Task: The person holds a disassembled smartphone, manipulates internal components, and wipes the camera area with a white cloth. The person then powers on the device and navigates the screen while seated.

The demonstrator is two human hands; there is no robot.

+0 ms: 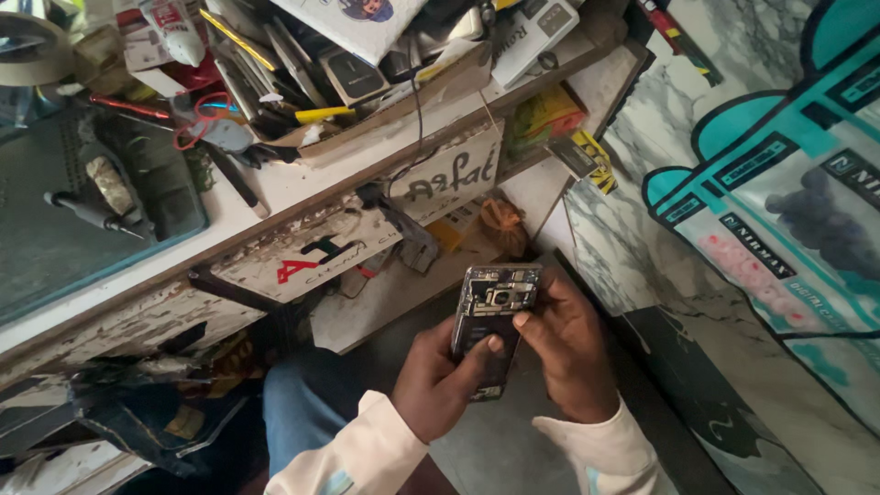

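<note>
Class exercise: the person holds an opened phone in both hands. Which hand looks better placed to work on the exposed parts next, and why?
Probably the right hand: its fingertips already rest on the opened phone just below the camera module, while the left hand cradles the lower body from beneath, steadying it.

Both forearms come up from below in pale sleeves and meet low in front of the body. The left hand (438, 380) is curled, fingers wrapped underneath, thumb stretched up and to the right. The right hand (568, 348) sits just beside it, slightly higher, knuckles up, fingers bent inward, its thumb pressing down near the left one
</note>
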